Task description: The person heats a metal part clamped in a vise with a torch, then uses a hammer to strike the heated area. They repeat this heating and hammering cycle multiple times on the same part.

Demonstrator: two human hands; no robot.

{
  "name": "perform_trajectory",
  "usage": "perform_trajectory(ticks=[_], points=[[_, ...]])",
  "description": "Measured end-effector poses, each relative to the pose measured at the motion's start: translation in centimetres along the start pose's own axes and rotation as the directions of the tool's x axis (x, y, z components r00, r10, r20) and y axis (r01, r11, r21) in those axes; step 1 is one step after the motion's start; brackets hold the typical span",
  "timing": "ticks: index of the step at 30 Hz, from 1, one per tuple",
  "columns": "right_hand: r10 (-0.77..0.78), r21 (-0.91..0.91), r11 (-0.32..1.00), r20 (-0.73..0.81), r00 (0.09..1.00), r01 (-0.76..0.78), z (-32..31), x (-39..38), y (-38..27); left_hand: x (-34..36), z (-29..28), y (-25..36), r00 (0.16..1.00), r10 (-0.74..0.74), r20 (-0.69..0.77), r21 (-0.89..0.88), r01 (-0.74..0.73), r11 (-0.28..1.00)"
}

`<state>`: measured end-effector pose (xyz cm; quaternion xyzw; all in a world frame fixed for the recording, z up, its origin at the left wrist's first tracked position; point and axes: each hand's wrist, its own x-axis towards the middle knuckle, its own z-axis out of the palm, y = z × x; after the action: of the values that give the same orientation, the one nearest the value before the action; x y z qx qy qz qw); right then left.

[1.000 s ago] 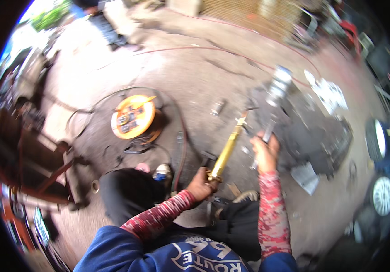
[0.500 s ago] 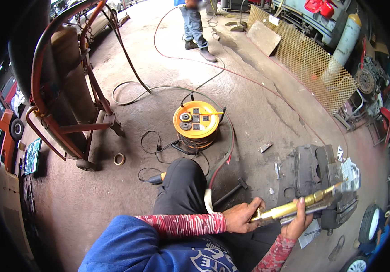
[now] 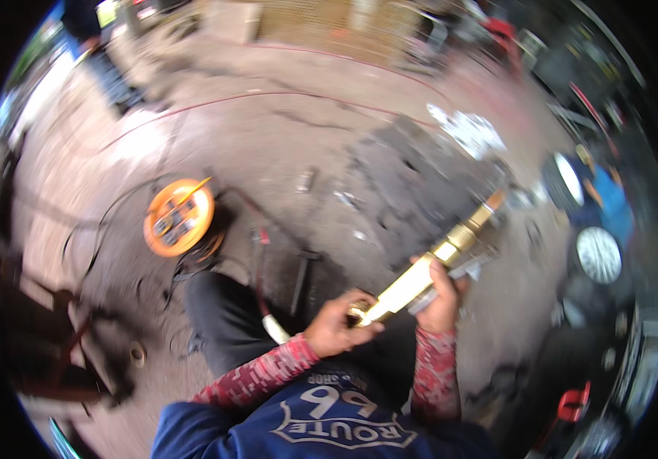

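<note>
A brass gas torch lies slanted across my lap, its copper-coloured tip pointing away to the right. At its rear end, the fingers of my left hand are closed around a small brass valve knob. My right hand grips the torch body near the middle, thumb along its side. Under that hand shows a silvery edge that I cannot make out. A white-sleeved hose end runs up beside my left wrist. Past the torch tip lies a large dark metal part, blurred.
An orange cable reel stands ahead on the left, cables around it. A hammer lies by my knee. Crumpled paper is beyond the metal part; wheels are at the right. A person stands far left. A red hose crosses the floor.
The view has swung to the right, so the reel and the person now appear further left. My hands keep their hold on the torch, which points more steeply up the picture.
</note>
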<state>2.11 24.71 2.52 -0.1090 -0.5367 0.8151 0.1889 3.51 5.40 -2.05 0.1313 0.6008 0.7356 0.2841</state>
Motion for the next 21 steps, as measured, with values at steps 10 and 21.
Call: perform_trajectory(ticks=[10, 21], points=[[0.049, -0.171, 0.985, 0.086, 0.995, -0.033, -1.8, 0.2, -0.4, 0.7, -0.7, 0.0, 0.991, -0.128, 0.040, -0.002, 0.128, 0.992], [0.286, 0.158, 0.944, 0.044, 0.957, -0.290, -4.7, 1.7, 2.3, 0.7, -0.2, -0.3, 0.972, 0.053, -0.228, 0.123, -0.025, 0.992]])
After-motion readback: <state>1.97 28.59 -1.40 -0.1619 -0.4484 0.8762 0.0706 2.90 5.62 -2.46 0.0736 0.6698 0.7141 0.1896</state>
